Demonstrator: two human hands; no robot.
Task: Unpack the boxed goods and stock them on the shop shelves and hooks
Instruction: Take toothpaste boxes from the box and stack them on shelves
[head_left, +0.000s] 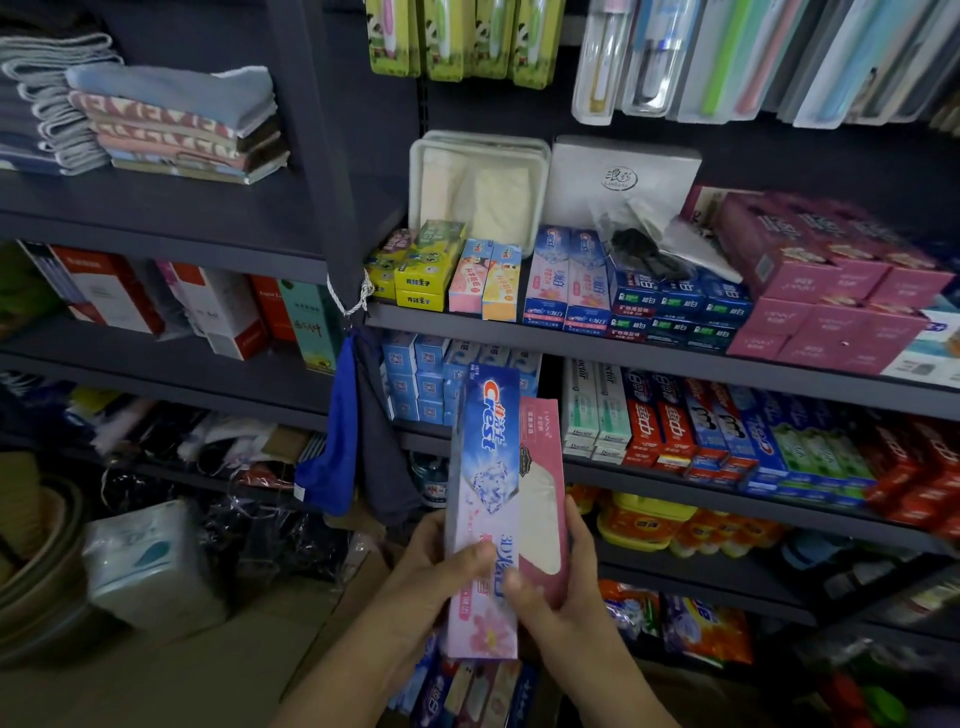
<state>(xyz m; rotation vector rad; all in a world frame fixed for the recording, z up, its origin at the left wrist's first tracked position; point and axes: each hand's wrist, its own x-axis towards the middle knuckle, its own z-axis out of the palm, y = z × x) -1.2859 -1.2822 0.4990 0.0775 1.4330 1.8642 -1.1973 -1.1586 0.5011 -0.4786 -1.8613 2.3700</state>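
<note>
Both hands, the left hand (431, 566) and the right hand (566, 582), are gripping two toothpaste boxes (485, 499) upright before the shelves (649, 358). Matching boxes are already sitting stocked above; more goods (467, 691) are waiting below, so unpacking is seemingly partway.

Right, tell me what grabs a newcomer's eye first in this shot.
Front and centre, the Crest toothpaste box stands out, gripped upright together with a pink box behind it by the left hand and right hand. Behind them, rows of toothpaste boxes crowd the dark shelves on the right, and folded towels are stacked upper left.
</note>
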